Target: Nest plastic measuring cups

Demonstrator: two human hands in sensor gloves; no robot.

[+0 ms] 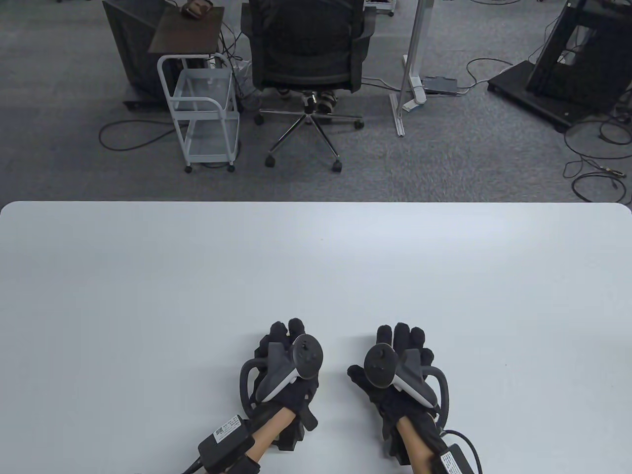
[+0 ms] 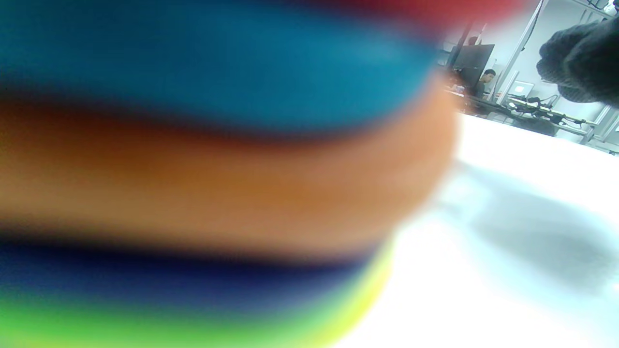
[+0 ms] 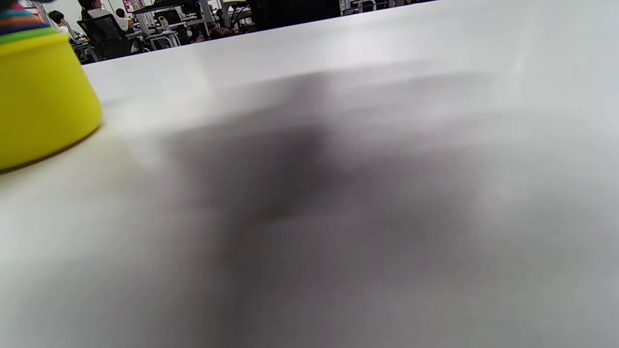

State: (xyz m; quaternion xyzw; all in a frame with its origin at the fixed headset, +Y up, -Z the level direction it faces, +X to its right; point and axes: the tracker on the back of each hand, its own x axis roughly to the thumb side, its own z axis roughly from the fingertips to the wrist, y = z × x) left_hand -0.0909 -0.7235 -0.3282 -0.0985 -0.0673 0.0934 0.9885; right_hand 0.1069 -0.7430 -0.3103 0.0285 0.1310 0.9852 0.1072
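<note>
A stack of nested measuring cups fills the left wrist view, blurred and very close, in red, teal, orange, dark blue and green-yellow bands. Its yellow bottom cup stands on the white table at the left edge of the right wrist view. In the table view the stack is hidden under my left hand, whose fingers curl down over it. My right hand lies flat on the table just right of the left hand, fingers stretched out, holding nothing.
The table's far edge runs across the middle of the table view. Beyond it on the carpet stand an office chair, a white wire cart and a metal post.
</note>
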